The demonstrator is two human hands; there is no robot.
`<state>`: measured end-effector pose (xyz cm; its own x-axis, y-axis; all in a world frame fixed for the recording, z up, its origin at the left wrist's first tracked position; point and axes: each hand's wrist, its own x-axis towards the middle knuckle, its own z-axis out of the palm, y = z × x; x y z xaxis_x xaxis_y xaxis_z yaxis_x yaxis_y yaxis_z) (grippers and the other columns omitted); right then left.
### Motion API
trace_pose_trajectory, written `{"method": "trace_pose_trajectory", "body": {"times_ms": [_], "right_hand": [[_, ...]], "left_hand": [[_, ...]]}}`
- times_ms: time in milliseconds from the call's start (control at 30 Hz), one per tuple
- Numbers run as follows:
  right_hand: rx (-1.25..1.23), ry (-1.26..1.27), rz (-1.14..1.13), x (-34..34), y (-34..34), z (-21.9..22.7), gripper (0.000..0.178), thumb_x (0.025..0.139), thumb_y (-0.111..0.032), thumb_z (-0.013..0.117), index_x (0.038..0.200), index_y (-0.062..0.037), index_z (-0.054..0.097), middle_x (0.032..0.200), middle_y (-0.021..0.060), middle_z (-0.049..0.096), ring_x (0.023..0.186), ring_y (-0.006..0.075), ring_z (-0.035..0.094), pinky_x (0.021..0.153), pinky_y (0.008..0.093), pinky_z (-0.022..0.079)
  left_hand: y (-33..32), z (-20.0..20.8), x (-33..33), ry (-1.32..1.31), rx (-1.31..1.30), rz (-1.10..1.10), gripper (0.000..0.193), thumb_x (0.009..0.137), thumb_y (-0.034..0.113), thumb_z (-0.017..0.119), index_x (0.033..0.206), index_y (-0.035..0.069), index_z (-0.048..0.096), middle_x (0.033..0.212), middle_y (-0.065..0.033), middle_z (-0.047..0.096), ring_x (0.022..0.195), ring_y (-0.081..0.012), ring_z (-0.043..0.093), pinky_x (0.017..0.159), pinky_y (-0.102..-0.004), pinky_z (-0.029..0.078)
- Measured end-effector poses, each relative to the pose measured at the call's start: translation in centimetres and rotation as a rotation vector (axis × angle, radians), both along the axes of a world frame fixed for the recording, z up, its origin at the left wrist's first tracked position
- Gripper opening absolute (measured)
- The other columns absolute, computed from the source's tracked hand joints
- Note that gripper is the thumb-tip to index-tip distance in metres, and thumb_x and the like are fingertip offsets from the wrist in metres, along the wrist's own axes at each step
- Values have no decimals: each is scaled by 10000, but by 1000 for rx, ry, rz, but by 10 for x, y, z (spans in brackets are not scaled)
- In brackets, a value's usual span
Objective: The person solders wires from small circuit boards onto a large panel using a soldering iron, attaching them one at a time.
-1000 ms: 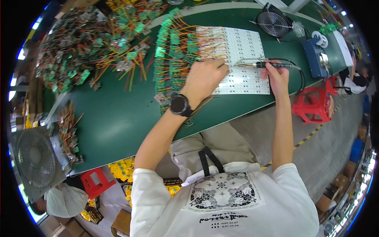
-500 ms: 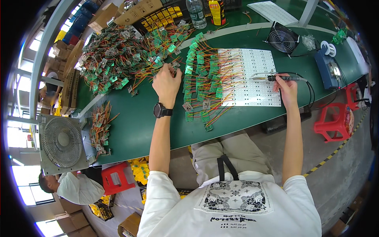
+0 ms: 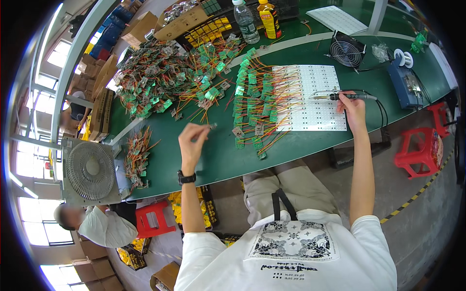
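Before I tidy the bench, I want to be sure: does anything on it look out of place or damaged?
One orange wire lies alone beyond the white panel, away from the heap; perhaps it strayed. No clear damage shows.

1. Clear plastic bottle [image 3: 247,31], just beside a yellow-and-red plastic bottle [image 3: 270,23].
2. Pale grey square fan with a round grille [image 3: 91,170], near a person in a light shirt [image 3: 109,229].
3. Red plastic stool [image 3: 421,149] on the grey floor [image 3: 386,194].
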<state>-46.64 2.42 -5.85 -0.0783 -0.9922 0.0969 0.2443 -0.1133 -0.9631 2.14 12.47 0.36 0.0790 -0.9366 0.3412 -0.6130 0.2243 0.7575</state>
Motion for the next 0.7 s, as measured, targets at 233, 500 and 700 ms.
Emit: {"method": "trace_pose_trajectory", "body": {"times_ms": [233, 500, 700], "right_hand": [[3, 0, 6, 3, -1, 4, 191, 883, -122, 676, 985, 30, 621, 696, 72, 621, 563, 126, 581, 521, 233, 432], [0, -22, 24, 2, -4, -2, 206, 887, -121, 673, 1005, 41, 627, 717, 74, 627, 565, 130, 580, 522, 240, 430], [-4, -11, 11, -2, -3, -5, 197, 890, -116, 668, 1005, 39, 626, 724, 78, 628, 571, 133, 581, 524, 238, 428]], "left_hand": [[44, -37, 22, 78, 118, 194, 226, 820, 15, 683, 1041, -21, 656, 840, -64, 660, 675, -112, 606, 631, -234, 483], [30, -32, 12, -109, 210, 199, 241, 835, 142, 723, 979, -41, 662, 746, -53, 659, 632, -84, 571, 604, -233, 470], [39, -15, 5, 164, 312, 216, 221, 884, 158, 701, 874, -63, 684, 769, -52, 690, 655, -83, 618, 617, -208, 473]]}}
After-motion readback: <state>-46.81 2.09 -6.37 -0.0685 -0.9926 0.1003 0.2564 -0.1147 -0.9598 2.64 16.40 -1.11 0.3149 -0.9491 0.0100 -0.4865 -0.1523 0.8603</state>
